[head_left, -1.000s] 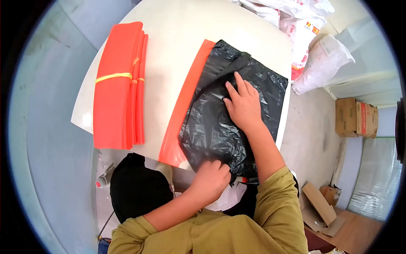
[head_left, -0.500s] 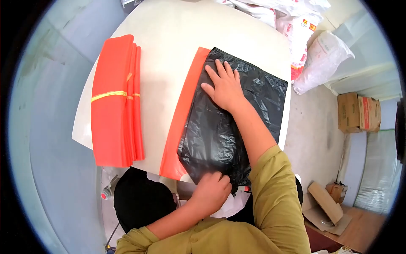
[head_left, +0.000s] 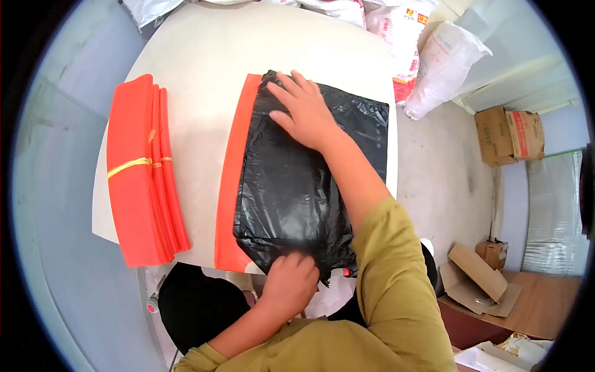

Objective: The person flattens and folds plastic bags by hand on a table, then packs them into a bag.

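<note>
Black bag (head_left: 291, 186), a single one, lies spread out and creased on one pale table (head_left: 204, 93), its crumpled near end reaching past the table's near edge. At the far left of the table are red bundles (head_left: 133, 204), and I count three by their edges, lying side by side with a yellow band (head_left: 129, 166) across the widest. Next, well apart from them, one red sheet (head_left: 230, 186) sticks out from under the bag's left side (only a long strip of it shows). The left hand (head_left: 290, 282) is at the bag's near edge, its fingers curled; the tips are blurred and hidden, so I cannot tell whether they grip the plastic. Farther up, the right hand (head_left: 304, 115) lies on the bag's far left corner with its fingers straight and spread, holding nothing between them. Beyond the table's right edge stand two white sacks (head_left: 447, 71), one partly behind the other (more are cut off at the top edge). Farther right are one taped cardboard box (head_left: 527, 133), one smaller box (head_left: 493, 253) and one opened carton (head_left: 476, 273).
</note>
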A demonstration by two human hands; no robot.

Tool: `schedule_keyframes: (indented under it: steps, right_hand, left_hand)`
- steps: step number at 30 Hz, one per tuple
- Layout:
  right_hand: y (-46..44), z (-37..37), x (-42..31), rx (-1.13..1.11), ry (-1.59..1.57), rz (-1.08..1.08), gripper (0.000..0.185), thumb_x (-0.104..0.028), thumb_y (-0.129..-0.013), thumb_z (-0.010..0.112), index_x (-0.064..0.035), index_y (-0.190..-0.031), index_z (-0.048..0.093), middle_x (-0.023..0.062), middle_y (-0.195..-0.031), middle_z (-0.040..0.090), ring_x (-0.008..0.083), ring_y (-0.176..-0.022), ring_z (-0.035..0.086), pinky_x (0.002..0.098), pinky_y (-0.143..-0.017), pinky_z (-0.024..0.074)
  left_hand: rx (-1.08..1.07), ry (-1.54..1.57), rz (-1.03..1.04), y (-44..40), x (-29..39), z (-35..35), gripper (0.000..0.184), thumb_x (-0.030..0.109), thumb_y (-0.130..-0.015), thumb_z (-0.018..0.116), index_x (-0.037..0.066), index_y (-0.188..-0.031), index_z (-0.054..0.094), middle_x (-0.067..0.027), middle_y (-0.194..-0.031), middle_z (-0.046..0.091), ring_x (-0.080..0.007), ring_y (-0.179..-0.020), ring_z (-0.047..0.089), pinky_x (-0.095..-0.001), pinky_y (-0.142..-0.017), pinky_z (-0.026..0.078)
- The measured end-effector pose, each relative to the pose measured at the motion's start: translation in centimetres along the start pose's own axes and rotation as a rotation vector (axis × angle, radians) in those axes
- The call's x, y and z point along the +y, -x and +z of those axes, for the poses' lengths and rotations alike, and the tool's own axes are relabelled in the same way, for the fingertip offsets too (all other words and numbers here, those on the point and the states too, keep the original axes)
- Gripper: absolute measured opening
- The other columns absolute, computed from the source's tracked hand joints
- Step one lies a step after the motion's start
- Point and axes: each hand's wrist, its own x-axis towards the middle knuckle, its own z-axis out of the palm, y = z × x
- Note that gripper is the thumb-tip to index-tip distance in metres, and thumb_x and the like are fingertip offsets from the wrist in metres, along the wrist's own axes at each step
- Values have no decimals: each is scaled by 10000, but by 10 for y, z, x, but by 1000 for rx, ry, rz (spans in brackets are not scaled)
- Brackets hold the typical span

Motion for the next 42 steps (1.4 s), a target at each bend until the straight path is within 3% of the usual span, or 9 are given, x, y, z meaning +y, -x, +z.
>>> schedule_keyframes:
  steps: [8,14,17,21,25,30,33,37,42]
  right_hand:
    - [101,-20,22,-170,77,-90,683,-494,-955,687,-170,-1536,530,140,-1677,379,376,-1568,295,573,-1263,258]
    - [73,-12,66,-73,130,-145,685,-529,-955,670,-146,-1512,559,170,-1650,422,410,-1534,355,576,-1240,289]
    - [56,-10,87,-128,105,-111,716,-530,-978,610,-159,-1577,482,150,-1703,338,394,-1582,265,570,-1276,219]
    - [44,2,105,44,153,-114,585,-465,-983,658,-120,-1454,611,149,-1623,460,385,-1520,376,556,-1234,303]
    - [62,-39,55,199,184,-130,516,-382,-937,718,-95,-1361,656,151,-1501,576,376,-1411,494,555,-1180,368]
    - [138,-25,20,-32,17,-183,556,-378,-916,738,-114,-1396,642,161,-1519,561,400,-1420,489,563,-1183,363]
    - [150,-40,18,36,20,-97,606,-334,-937,711,-111,-1479,558,149,-1600,475,385,-1489,409,575,-1227,289]
    - [195,-75,-5,360,-253,310,571,-155,-954,692,-56,-1495,538,174,-1564,509,351,-1449,477,412,-1200,377]
    - [327,-51,-27,385,-555,845,627,-138,-1011,651,-17,-1577,412,171,-1554,500,306,-1439,489,433,-1166,422]
  left_hand:
    - [16,1,-19,2,2,2,247,203,-679,787,94,-860,658,-72,-1094,640,-290,-1051,585,-445,-859,483]
    - [-23,-3,-47,0,3,3,243,189,-681,779,88,-871,667,-75,-1124,647,-300,-1061,585,-459,-869,481]
    - [-34,-19,-48,-4,4,2,235,185,-682,776,89,-864,664,-75,-1115,645,-302,-1047,584,-454,-869,479]
    - [-48,-3,-46,-9,3,0,251,183,-659,782,81,-857,666,-85,-1097,646,-305,-1023,585,-449,-834,490]
    - [-53,30,-47,-12,2,-1,270,173,-625,790,66,-839,665,-96,-1085,651,-315,-1000,591,-451,-789,505]
    - [-60,-12,-40,-8,0,3,269,155,-621,780,49,-835,658,-106,-1063,654,-336,-990,601,-465,-794,515]
    - [31,6,-35,-9,1,4,231,134,-650,743,32,-837,654,-114,-1057,668,-345,-991,611,-473,-803,526]
    - [84,39,-36,-11,4,-2,142,105,-715,702,15,-808,645,-124,-988,675,-359,-929,619,-464,-809,534]
    - [141,26,-40,-10,7,-3,125,80,-732,681,-4,-811,635,-160,-921,658,-393,-898,615,-490,-787,520]
